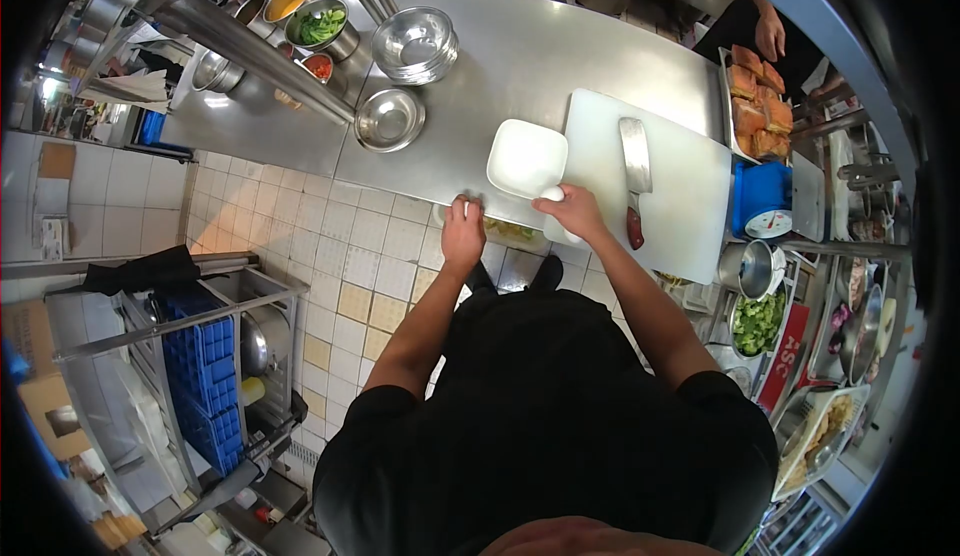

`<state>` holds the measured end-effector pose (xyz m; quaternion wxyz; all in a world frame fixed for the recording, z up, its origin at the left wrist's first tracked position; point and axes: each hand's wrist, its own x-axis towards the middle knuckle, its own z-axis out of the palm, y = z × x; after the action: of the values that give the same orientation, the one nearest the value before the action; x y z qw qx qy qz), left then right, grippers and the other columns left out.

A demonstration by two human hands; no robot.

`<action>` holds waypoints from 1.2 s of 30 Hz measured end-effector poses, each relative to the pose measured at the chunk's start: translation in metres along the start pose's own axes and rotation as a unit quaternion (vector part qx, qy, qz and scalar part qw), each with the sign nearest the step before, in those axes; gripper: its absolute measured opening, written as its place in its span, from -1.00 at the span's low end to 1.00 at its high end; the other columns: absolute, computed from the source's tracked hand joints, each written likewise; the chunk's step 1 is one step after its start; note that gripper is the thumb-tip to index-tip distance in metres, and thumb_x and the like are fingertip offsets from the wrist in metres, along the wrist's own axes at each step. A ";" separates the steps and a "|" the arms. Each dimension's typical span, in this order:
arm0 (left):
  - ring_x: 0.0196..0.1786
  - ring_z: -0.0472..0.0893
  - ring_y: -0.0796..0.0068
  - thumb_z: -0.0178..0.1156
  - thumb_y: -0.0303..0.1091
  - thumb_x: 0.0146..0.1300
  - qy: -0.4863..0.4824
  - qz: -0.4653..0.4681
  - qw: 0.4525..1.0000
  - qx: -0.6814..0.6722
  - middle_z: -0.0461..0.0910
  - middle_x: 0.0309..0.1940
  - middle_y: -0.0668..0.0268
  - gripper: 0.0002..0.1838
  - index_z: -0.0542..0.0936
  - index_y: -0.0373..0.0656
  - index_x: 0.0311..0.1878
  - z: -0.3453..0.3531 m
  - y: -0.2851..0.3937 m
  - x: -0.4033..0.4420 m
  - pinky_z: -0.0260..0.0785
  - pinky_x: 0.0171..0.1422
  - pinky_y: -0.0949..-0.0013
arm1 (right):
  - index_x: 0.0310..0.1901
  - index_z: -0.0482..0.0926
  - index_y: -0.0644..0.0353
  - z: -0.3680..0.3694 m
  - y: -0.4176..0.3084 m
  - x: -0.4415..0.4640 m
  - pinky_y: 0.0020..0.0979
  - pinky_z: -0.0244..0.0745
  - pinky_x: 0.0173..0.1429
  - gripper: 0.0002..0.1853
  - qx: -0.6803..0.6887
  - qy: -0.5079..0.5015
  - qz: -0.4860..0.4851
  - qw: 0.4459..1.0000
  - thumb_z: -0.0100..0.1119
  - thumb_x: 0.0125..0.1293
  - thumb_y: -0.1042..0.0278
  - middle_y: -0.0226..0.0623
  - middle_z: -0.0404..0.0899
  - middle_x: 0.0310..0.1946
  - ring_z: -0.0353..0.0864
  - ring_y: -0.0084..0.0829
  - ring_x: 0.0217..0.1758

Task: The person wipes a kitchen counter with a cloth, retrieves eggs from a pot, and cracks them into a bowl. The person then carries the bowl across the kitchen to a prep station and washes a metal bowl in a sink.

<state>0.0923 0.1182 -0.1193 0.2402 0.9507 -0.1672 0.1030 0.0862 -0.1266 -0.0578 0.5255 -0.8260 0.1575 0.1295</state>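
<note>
Fingers of the right hand (575, 213) bend at the near corner of a white square dish (527, 158), just left of the white rectangular cutting board (592, 136); I cannot tell whether that grip is closed on it. The left hand (463, 234) has curled fingers at the steel tabletop (500, 66) edge, left of the board; its hold is unclear. No food shows in the dish, so filling looks undone. On the board, 1 broad-bladed knife with a reddish-brown handle (634, 228) lies unheld. Farther left, 1 shallow round steel bowl (389, 121) sits near stacked steel bowls (412, 44).
</note>
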 end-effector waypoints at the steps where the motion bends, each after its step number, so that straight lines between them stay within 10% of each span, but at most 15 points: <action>1: -0.02 0.47 -0.05 0.09 -0.36 0.30 0.007 0.001 1.000 -0.004 0.43 0.05 0.06 -0.78 0.48 -0.13 -0.01 -0.002 0.001 0.001 0.41 0.02 0.05 | -0.28 0.71 0.24 0.000 -0.001 0.000 -0.42 0.51 -0.19 -0.57 -0.001 -0.006 0.003 1.000 0.46 0.01 0.01 -0.29 0.69 -0.43 0.64 -0.51 -0.37; 19: -0.08 0.50 0.17 0.10 -0.34 0.36 0.124 -0.021 0.978 -0.165 0.47 -0.09 0.19 -0.84 0.50 -0.07 -0.03 -0.033 0.032 0.038 0.47 -0.09 0.27 | -0.30 0.70 0.19 -0.003 0.012 0.005 -0.36 0.51 -0.20 -0.55 0.000 -0.021 -0.017 1.000 0.42 -0.01 -0.07 -0.28 0.68 -0.46 0.65 -0.42 -0.39; 22: -0.21 0.52 0.39 0.10 -0.30 0.40 -0.043 -0.383 0.686 -0.618 0.48 -0.14 0.32 -0.86 0.50 -0.05 -0.04 -0.040 0.063 0.081 0.43 -0.19 0.43 | -0.30 0.70 0.19 -0.003 0.012 0.002 -0.37 0.50 -0.21 -0.57 0.011 -0.018 -0.022 1.000 0.43 -0.01 -0.06 -0.29 0.67 -0.47 0.64 -0.45 -0.40; 23: -0.31 0.51 0.53 0.10 -0.31 0.40 -0.080 -0.374 0.607 -0.696 0.48 -0.15 0.41 -0.89 0.50 -0.02 -0.06 -0.033 0.058 0.092 0.39 -0.28 0.50 | -0.30 0.70 0.19 -0.005 0.010 -0.001 -0.37 0.50 -0.21 -0.57 0.020 -0.016 -0.021 0.999 0.43 -0.01 -0.05 -0.29 0.67 -0.47 0.63 -0.46 -0.40; 26: -0.32 0.50 0.53 0.07 -0.37 0.39 -0.146 -0.375 0.584 -0.705 0.49 -0.16 0.42 -0.91 0.50 0.01 -0.09 -0.019 0.066 0.125 0.37 -0.32 0.49 | -0.31 0.69 0.21 -0.008 0.014 -0.005 -0.41 0.49 -0.23 -0.59 0.066 -0.008 -0.028 0.997 0.44 0.01 0.00 -0.31 0.66 -0.48 0.61 -0.51 -0.41; 27: -0.30 0.54 0.41 0.11 -0.41 0.32 -0.157 -0.374 0.656 -0.637 0.51 -0.17 0.34 -0.92 0.51 -0.01 -0.15 -0.006 0.068 0.131 0.41 -0.28 0.45 | -0.31 0.69 0.22 -0.009 0.016 -0.006 -0.42 0.49 -0.23 -0.60 0.085 -0.005 -0.032 0.996 0.44 0.02 0.02 -0.32 0.66 -0.48 0.60 -0.53 -0.42; 30: -0.27 0.57 0.27 0.18 -0.41 0.23 -0.053 0.032 0.968 -0.242 0.51 -0.14 0.24 -0.91 0.52 -0.05 -0.20 0.018 0.068 0.140 0.46 -0.20 0.32 | -0.31 0.68 0.26 -0.016 0.018 -0.014 -0.44 0.47 -0.25 -0.62 0.124 -0.001 -0.043 0.991 0.45 0.04 0.06 -0.35 0.66 -0.48 0.58 -0.57 -0.41; 36: -0.19 0.60 0.05 0.19 -0.39 0.12 -0.205 0.066 0.970 -0.111 0.46 -0.09 0.16 -0.85 0.50 -0.05 -0.22 0.016 0.090 0.149 0.49 -0.09 0.06 | -0.30 0.67 0.27 -0.020 0.042 -0.025 -0.46 0.46 -0.27 -0.60 0.164 -0.002 -0.045 0.985 0.46 0.05 0.06 -0.38 0.63 -0.50 0.54 -0.61 -0.43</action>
<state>0.1986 -0.0047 -0.0541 0.2970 0.9058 -0.2860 -0.0973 0.0479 -0.1586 -0.0746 0.6595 -0.7344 0.1385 0.0802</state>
